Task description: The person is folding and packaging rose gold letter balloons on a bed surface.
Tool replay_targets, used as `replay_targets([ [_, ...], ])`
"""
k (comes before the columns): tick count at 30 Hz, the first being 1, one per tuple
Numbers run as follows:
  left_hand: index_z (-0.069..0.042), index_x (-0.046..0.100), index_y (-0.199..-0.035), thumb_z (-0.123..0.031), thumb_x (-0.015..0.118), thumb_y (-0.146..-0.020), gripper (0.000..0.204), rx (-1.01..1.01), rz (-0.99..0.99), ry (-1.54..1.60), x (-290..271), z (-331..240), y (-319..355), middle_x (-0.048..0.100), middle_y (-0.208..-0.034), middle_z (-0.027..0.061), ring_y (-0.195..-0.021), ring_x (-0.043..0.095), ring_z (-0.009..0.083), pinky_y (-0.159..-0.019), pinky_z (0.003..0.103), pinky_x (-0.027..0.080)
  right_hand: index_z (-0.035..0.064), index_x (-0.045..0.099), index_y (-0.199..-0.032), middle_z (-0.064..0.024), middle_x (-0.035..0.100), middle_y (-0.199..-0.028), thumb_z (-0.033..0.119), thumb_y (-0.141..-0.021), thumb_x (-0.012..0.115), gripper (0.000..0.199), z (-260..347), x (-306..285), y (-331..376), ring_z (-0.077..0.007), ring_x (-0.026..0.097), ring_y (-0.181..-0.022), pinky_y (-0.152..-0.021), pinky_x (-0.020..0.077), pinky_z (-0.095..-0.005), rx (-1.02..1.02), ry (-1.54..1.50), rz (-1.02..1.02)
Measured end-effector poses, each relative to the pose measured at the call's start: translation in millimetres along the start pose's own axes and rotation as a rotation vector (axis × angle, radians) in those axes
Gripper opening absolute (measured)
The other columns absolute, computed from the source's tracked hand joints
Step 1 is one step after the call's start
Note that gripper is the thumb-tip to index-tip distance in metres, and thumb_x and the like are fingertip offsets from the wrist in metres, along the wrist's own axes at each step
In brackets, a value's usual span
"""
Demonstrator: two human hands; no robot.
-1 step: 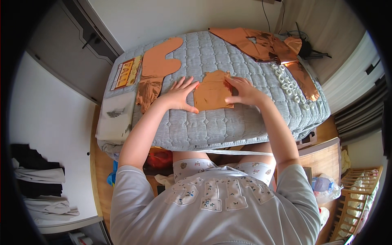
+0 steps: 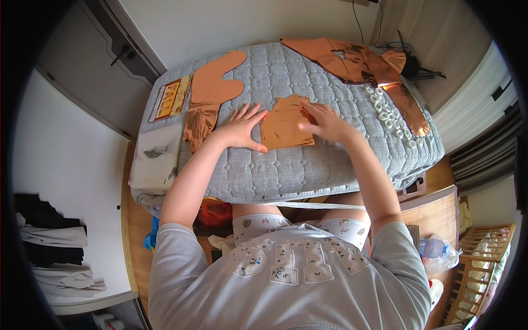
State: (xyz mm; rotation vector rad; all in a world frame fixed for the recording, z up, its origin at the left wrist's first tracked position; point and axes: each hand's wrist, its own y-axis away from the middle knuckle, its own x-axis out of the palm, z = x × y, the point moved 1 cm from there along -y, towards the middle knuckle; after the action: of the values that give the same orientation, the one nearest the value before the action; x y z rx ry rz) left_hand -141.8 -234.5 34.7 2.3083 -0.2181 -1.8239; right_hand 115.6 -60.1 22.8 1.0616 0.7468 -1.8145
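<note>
A flat, folded copper-coloured foil balloon [image 2: 287, 126] lies on the quilted grey mattress [image 2: 264, 173] in front of me. My left hand [image 2: 242, 128] is spread flat at its left side, thumb and fingertips touching the edge. Over its right side rests my right hand [image 2: 325, 122], fingers stretched and thumb apart, slightly blurred. Left of my left hand lies another flat foil balloon [image 2: 206, 91] with two rounded lobes. A larger, crumpled foil balloon [image 2: 352, 60] stretches across the far right of the mattress.
Several white ribbon rolls [image 2: 391, 118] lie to the right. A printed packet [image 2: 171, 99] and a clear plastic bag [image 2: 157, 157] with dark print lie at the left edge. A black stand [image 2: 412, 67] with cables is behind the far right corner. A wooden crib [image 2: 476, 264] stands at lower right.
My right hand has shifted slightly left across the folded foil balloon, its thumb moving a little up and inward. My left hand stays in place.
</note>
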Motion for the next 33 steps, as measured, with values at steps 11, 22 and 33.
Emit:
replay_targets([
  [11, -0.02, 0.019, -0.166, -0.073, 0.077, -0.072, 0.121, 0.036, -0.097, 0.203, 6, 16, 4, 0.01, -0.173, 0.0145, -0.16, 0.002, 0.0346, -0.128, 0.053, 0.008, 0.0173, 0.035, -0.161, -0.0108, 0.036, -0.165, 0.072, -0.098, 0.043, 0.084, 65, 50, -21, -0.0372, 0.028, -0.154, -0.125, 0.0196, -0.0555, -0.149, 0.326, -0.07],
  [22, -0.01, 0.071, -0.122, -0.024, 0.07, -0.095, 0.03, 0.209, -0.468, 0.149, 29, -12, 64, 0.064, -0.139, 0.0096, -0.135, 0.055, 0.028, -0.121, 0.05, 0.033, 0.021, 0.038, -0.16, -0.006, 0.035, -0.166, 0.069, -0.098, 0.045, 0.079, 67, 53, -19, -0.0349, 0.025, -0.155, -0.124, 0.011, -0.0626, -0.098, 0.31, -0.063],
  [33, -0.012, 0.073, -0.123, -0.02, 0.072, -0.091, 0.033, 0.422, -0.497, 0.029, 24, -9, 68, 0.063, -0.141, 0.0062, -0.132, 0.057, 0.0286, -0.11, 0.047, 0.047, 0.0214, 0.037, -0.16, -0.0051, 0.035, -0.166, 0.069, -0.098, 0.044, 0.078, 64, 55, -20, -0.0328, 0.026, -0.155, -0.126, 0.0095, -0.0596, -0.091, 0.319, -0.069],
])
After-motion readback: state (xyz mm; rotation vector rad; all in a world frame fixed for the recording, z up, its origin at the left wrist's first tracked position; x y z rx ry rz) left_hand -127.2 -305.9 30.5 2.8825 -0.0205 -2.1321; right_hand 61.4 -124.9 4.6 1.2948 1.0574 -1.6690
